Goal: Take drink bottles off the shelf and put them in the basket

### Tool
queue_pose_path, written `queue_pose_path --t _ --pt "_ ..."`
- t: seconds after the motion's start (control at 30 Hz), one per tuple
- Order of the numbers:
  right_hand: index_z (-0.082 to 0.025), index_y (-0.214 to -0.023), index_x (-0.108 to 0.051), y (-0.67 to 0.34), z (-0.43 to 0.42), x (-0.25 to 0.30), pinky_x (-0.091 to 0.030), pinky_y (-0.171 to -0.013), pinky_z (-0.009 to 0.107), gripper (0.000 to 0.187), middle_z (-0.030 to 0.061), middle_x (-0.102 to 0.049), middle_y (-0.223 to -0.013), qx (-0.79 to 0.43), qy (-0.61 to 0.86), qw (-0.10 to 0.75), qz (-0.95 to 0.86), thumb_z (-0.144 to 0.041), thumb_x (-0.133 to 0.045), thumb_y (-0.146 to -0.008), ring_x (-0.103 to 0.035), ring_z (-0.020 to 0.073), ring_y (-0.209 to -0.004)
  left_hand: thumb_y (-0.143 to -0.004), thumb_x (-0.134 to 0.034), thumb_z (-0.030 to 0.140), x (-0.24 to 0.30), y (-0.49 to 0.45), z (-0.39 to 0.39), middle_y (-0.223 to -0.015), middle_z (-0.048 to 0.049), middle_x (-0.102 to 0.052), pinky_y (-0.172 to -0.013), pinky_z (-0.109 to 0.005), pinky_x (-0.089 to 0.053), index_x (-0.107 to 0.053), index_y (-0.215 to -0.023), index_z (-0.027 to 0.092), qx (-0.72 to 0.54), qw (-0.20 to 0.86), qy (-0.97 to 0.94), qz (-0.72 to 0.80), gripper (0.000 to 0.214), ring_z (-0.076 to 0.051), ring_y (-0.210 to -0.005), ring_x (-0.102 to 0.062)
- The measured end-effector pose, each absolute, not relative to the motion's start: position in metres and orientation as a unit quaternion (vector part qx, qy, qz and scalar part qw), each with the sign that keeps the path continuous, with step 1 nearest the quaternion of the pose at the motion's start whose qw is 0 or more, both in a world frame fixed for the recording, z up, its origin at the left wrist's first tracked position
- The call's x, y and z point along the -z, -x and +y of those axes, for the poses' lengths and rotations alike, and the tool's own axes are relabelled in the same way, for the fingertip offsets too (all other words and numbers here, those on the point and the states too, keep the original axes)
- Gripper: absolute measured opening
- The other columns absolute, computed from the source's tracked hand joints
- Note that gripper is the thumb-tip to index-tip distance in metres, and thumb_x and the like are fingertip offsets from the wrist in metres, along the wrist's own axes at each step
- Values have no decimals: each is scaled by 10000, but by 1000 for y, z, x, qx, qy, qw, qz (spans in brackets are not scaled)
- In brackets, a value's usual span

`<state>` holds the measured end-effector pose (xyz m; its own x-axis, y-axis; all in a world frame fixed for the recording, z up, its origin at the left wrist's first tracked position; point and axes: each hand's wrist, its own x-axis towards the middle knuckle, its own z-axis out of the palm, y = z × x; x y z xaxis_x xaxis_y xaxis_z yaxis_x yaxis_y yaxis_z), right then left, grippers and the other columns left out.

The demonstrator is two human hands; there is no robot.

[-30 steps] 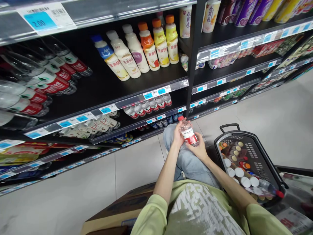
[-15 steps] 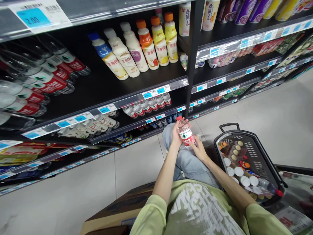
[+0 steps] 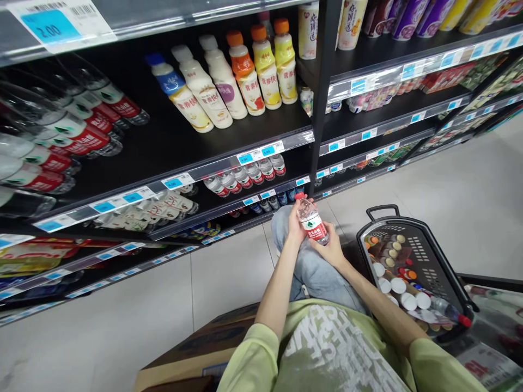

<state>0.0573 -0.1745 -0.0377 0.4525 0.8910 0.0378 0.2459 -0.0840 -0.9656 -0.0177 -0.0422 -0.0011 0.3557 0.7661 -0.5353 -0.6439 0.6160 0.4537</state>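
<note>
Above my knees I hold a small clear water bottle (image 3: 312, 224) with a red cap and a red and white label, tilted, its cap pointing away from me. My left hand (image 3: 295, 224) grips its left side near the shoulder, some fingers hidden behind it. My right hand (image 3: 333, 247) is closed around the lower end, with the thumb near the base. Similar small bottles (image 3: 255, 173) stand in a row on a lower shelf ahead of me.
Shelves (image 3: 229, 149) with price tags run across the front, carrying milk drink bottles (image 3: 249, 81) and larger water bottles (image 3: 81, 136). On my right is a black shopping basket (image 3: 439, 245) with several capped bottles inside. A cardboard box (image 3: 180, 359) lies at my lower left.
The bottle has turned slightly in my hands, so its label faces me more fully. My right hand has shifted a little around the lower end.
</note>
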Motion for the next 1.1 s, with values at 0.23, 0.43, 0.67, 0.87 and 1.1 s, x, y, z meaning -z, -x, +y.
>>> queue_pose_path --t 0.23,0.43,0.67,0.87,1.1 --pt "-215 -1261 -570 -57 -174 36 -598 -887 429 627 104 -745 -1146 -296 674 521 -432 -528 -814 -776 -717 282 -1019 -938 -725 388 5 19 -43 -1003 -90 -819 -906 -350 -622 -768 -1122 170 -442 818 -83 359 289 -245 -962 -793" --pt "-217 -1260 -571 -57 -174 35 -595 -916 436 615 105 -744 -1164 -303 672 525 -426 -511 -811 -776 -723 281 -1024 -929 -703 392 6 19 -43 -1012 -98 -823 -897 -360 -623 -774 -1092 167 -443 825 -85 342 287 -254 -961 -793" --pt "-211 -1270 -574 -57 -174 35 -602 -885 428 615 108 -757 -1154 -300 674 525 -425 -499 -810 -781 -731 283 -1001 -950 -662 369 -1 19 -43 -992 -93 -820 -900 -352 -616 -779 -1041 149 -437 829 -65 342 266 -220 -849 -787" --pt "-218 -1264 -573 -58 -174 37 -604 -883 436 606 110 -765 -1149 -299 671 527 -428 -495 -818 -784 -739 285 -981 -936 -681 372 -2 19 -44 -998 -102 -822 -930 -368 -612 -777 -1057 149 -436 828 -66 346 270 -249 -925 -796" --pt "-215 -1256 -580 -59 -174 37 -609 -879 445 604 117 -769 -1155 -301 673 525 -426 -506 -813 -780 -743 293 -983 -935 -641 348 0 19 -43 -1000 -110 -826 -951 -386 -613 -778 -1103 151 -440 830 -68 337 292 -288 -1061 -789"
